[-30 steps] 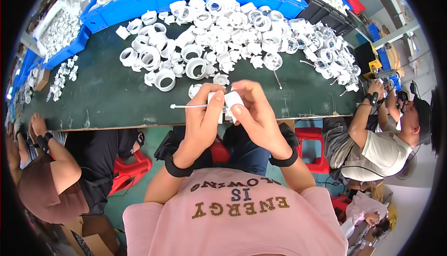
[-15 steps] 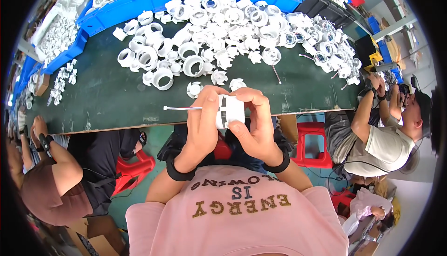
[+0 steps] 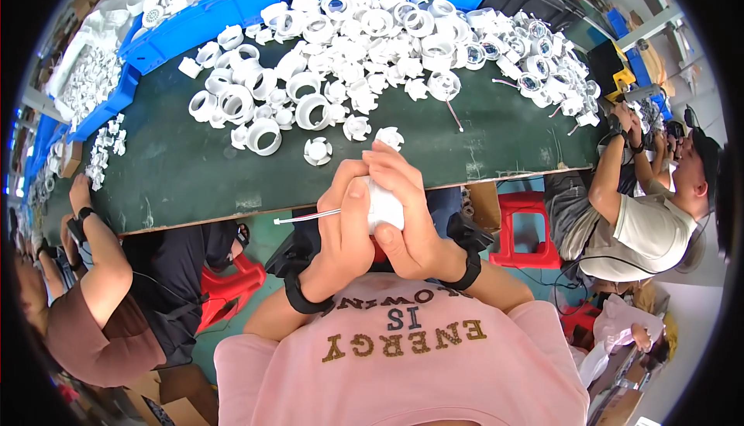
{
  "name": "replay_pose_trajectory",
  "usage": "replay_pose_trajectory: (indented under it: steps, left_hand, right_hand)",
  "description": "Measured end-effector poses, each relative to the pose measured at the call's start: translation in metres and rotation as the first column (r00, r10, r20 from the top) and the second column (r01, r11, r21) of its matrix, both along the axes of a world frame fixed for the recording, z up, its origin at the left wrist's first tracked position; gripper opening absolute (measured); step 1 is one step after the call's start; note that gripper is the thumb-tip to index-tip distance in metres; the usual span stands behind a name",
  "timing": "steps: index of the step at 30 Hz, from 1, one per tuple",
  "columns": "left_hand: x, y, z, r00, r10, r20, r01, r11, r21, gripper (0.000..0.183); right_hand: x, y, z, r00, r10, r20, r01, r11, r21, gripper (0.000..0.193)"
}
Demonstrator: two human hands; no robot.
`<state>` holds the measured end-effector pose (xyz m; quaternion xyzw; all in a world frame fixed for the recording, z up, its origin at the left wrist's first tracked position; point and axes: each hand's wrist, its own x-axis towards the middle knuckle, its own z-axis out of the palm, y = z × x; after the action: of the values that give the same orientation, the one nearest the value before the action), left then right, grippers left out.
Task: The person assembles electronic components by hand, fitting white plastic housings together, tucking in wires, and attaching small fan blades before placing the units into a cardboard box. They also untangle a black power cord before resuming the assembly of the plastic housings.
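Between my two hands, in front of the table's near edge, is a white round plastic housing point(image 3: 385, 207). My left hand point(image 3: 346, 220) wraps its left side, and a thin cable point(image 3: 308, 216) with a small white plug sticks out to the left past those fingers. My right hand point(image 3: 409, 217) closes over the right and far side, its fingers meeting the left ones above the part. Much of the housing is hidden by the fingers. Just beyond my fingertips lie two white finned plastic pieces, one finned piece point(image 3: 318, 151) at left and another finned piece point(image 3: 389, 138) at right.
A heap of white rings and fittings point(image 3: 372, 31) covers the far part of the green table point(image 3: 209, 170). Right of it lie clear-faced parts with cables point(image 3: 539, 65). Blue bins point(image 3: 209, 27) line the back. Co-workers sit left and right; a red stool point(image 3: 527, 228) stands nearby.
My hands and the housing have come a little nearer to me. My right hand has closed further over the housing, hiding the dark band seen earlier. The view has shifted slightly.
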<state>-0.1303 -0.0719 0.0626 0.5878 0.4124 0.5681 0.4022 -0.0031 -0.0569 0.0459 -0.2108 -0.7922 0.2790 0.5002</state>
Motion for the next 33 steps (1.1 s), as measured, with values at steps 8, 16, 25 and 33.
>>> replay_pose_trajectory:
  steps: [8, 16, 25, 33]
  left_hand:
    - [-0.015, 0.043, -0.047, 0.942, 0.191, 0.276, -0.035, 0.873, -0.486, 0.042]
    - [-0.017, 0.022, -0.013, 0.864, -0.354, -0.359, 0.338, 0.935, -0.108, 0.078]
    - [-0.209, 0.279, -0.009, 0.504, 0.627, -0.594, -0.371, 0.778, 0.507, 0.041]
    - [-0.325, 0.406, 0.015, 0.091, 0.702, -0.706, -0.674, 0.566, 0.475, 0.072]
  right_hand:
    - [-0.019, 0.025, -0.026, 0.986, -0.128, 0.104, 0.143, 0.978, -0.151, 0.063]
    - [0.006, 0.024, -0.045, 0.902, -0.416, -0.117, 0.318, 0.822, -0.472, 0.044]
    - [0.039, 0.040, -0.051, 0.873, -0.488, 0.001, 0.445, 0.795, -0.412, 0.061]
    - [0.039, 0.036, -0.058, 0.799, -0.578, 0.168, 0.596, 0.798, -0.091, 0.068]
